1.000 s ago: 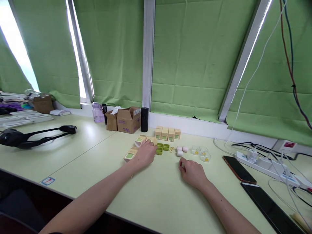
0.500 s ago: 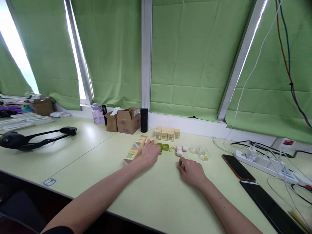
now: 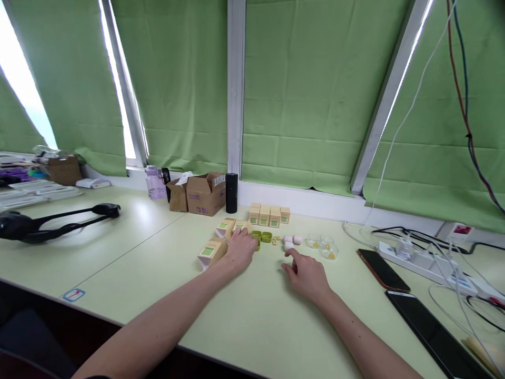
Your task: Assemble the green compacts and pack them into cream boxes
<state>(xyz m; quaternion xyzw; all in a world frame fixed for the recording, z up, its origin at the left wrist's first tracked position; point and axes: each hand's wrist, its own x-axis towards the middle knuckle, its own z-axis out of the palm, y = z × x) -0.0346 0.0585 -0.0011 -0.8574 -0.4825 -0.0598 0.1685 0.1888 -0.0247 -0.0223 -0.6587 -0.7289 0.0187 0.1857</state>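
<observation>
My left hand rests among small tan cartons with green labels, its fingers stretched forward and slightly bent. The nearest are an open-topped carton at the fingertips and a carton lying to the left. What lies under the palm is hidden. Just right of this hand sit small green square containers. My right hand hovers over or rests on the table, index finger and thumb apart with nothing between them. Beyond its fingertips are pale pink, marshmallow-like pieces and tiny yellow pieces.
Clear dishes with yellow centres stand to the right. A row of cartons, a black cylinder and a cardboard box stand at the back. Phones and a cabled power strip lie right.
My right index finger has stretched out and parted from the thumb. My left hand has stayed nearly in place. The view has shifted slightly.
</observation>
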